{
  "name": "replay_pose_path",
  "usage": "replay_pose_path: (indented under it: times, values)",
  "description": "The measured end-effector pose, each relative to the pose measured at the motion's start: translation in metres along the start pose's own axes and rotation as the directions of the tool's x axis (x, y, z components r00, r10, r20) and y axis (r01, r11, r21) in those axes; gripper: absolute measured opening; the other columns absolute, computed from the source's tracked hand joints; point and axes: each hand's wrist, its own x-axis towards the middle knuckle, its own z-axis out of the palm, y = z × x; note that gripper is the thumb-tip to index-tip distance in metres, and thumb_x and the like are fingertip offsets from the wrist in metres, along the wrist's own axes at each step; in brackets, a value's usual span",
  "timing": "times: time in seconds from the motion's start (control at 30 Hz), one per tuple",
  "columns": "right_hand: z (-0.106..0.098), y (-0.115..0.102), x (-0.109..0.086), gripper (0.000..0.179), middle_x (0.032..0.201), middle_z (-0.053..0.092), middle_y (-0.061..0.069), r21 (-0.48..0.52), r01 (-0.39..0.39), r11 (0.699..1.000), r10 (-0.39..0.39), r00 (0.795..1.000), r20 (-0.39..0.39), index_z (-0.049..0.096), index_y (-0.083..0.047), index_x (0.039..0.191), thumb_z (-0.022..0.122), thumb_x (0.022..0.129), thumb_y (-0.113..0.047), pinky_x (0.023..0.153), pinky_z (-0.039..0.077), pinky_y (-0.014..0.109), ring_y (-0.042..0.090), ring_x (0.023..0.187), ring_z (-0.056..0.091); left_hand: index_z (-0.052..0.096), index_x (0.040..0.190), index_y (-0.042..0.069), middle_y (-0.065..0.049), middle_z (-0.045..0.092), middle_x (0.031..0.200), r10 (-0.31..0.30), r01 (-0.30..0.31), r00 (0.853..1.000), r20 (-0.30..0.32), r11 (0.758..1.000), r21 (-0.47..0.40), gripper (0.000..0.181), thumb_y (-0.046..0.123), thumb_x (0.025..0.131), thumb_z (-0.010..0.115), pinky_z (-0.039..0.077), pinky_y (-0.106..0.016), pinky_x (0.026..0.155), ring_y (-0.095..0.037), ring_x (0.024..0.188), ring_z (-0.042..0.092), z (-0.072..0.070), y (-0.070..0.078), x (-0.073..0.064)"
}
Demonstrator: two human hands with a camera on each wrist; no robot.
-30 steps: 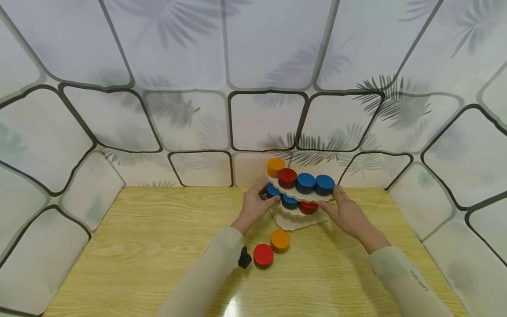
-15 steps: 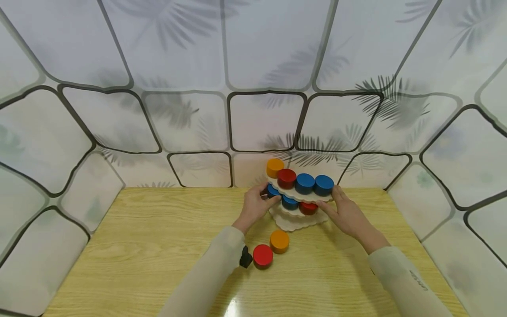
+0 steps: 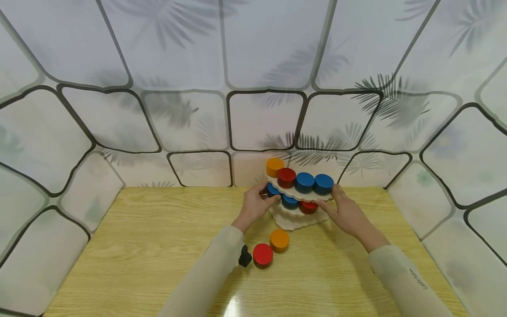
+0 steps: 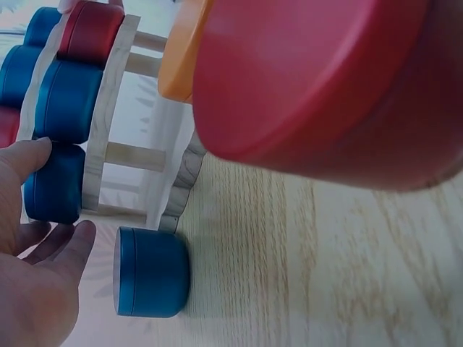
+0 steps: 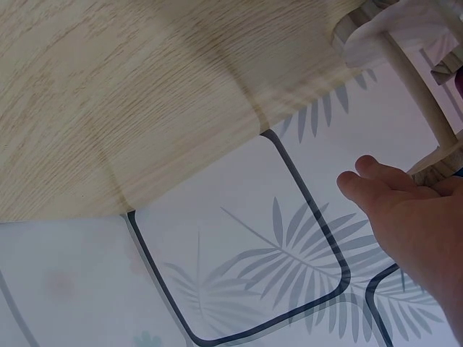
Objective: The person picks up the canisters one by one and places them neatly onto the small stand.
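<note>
A tiered wooden stand with scalloped shelves stands against the back wall. Its top shelf bears an orange tin, a red tin and two blue tins. On the middle shelf, my left hand pinches the leftmost blue tin between thumb and fingers. Beside that tin are another blue tin and a red tin. At the stand's right side my right hand grips the end of the top shelf, thumb in front; its other fingers are partly hidden.
On the table, in front of the stand, a red tin and an orange tin lie side by side. A blue tin sits beside the stand's base. Patterned cloth walls close off the back and both sides.
</note>
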Motion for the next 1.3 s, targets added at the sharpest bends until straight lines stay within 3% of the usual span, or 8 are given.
replay_pose_path:
  times: [0.43,0.6,0.8,1.0,1.3]
  values:
    - [0.0,-0.001,0.0,0.098,0.171,0.01,0.036,0.002,0.003,1.0,-0.003,1.0,0.0,0.01,0.01,0.164,0.043,0.108,-0.063,0.123,0.026,0.071,0.061,0.152,0.023,0.054,0.15,-0.004,-0.022,0.068,0.136,-0.008,0.008,1.0,-0.007,1.0,0.003,0.068,0.025,0.095,0.081,0.059,-0.041,0.103,-0.035,0.123,0.069,-0.014,0.001,-0.009]
    - [-0.001,-0.001,0.0,0.098,0.171,0.01,0.036,0.008,0.006,1.0,-0.006,1.0,-0.002,0.01,0.01,0.164,0.044,0.108,-0.062,0.123,0.025,0.071,0.061,0.152,0.022,0.06,0.146,-0.001,-0.023,0.066,0.141,-0.001,0.001,1.0,-0.013,1.0,-0.012,0.061,0.024,0.095,0.081,0.058,-0.047,0.106,-0.038,0.126,0.066,-0.023,0.0,-0.017]
    - [0.0,-0.001,-0.001,0.097,0.17,0.012,0.036,0.006,0.008,1.0,-0.008,1.0,-0.008,0.01,0.01,0.165,0.044,0.108,-0.061,0.123,0.026,0.071,0.061,0.152,0.024,0.067,0.139,0.003,-0.021,0.068,0.137,0.011,-0.012,0.999,-0.031,1.0,-0.02,0.049,0.018,0.094,0.081,0.059,-0.046,0.104,-0.04,0.123,0.067,-0.033,-0.003,-0.03]
    - [-0.001,-0.002,-0.001,0.097,0.17,0.012,0.037,0.001,0.004,1.0,-0.004,1.0,-0.003,0.01,0.011,0.164,0.044,0.108,-0.062,0.123,0.026,0.07,0.061,0.152,0.024,0.066,0.137,-0.002,-0.027,0.068,0.132,0.029,-0.028,1.0,0.011,0.999,-0.04,0.049,0.019,0.095,0.081,0.059,-0.048,0.103,-0.044,0.121,0.066,-0.045,-0.009,-0.046]
    - [-0.001,-0.003,-0.001,0.098,0.17,0.011,0.037,0.002,0.003,1.0,-0.003,1.0,-0.001,0.008,0.009,0.165,0.043,0.108,-0.063,0.123,0.026,0.071,0.061,0.151,0.024,0.065,0.141,0.005,-0.017,0.069,0.137,-0.053,0.061,0.993,0.108,0.996,-0.066,0.054,0.024,0.094,0.082,0.058,-0.042,0.105,-0.036,0.124,0.067,-0.055,-0.015,-0.067]
